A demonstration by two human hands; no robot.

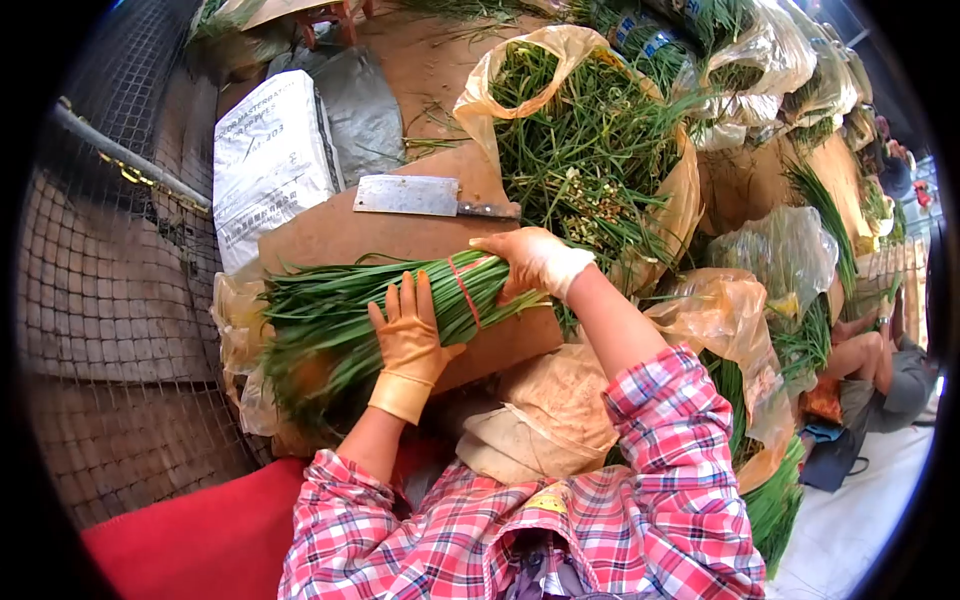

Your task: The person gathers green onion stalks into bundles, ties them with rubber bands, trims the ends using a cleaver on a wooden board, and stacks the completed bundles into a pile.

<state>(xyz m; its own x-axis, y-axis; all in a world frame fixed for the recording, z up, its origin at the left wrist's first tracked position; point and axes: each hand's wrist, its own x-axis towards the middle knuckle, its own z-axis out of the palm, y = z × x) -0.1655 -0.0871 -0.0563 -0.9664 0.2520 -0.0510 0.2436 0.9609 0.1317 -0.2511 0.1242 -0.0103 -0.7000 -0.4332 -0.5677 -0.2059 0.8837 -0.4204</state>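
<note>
A long bundle of green garlic chives point(335, 298) lies across a brown board point(315, 238) in front of me. A red band point(464, 292) circles it near its right end. My right hand point(532, 263), in a pale glove, is wrapped around that end beside the band. With fingers stretched out, my left hand point(408, 342), in a tan glove, rests flat on top of the leaves. Just beyond the bundle is a cleaver point(408, 196) with a dark handle, lying flat on the board and touched by neither hand.
An open plastic bag point(475, 95) of loose greens stands behind the board on the right. Printed white sacks point(270, 170) lie at the back left. Netting point(110, 290) borders the left side. More bagged greens point(770, 250) and a seated person point(880, 370) are at right.
</note>
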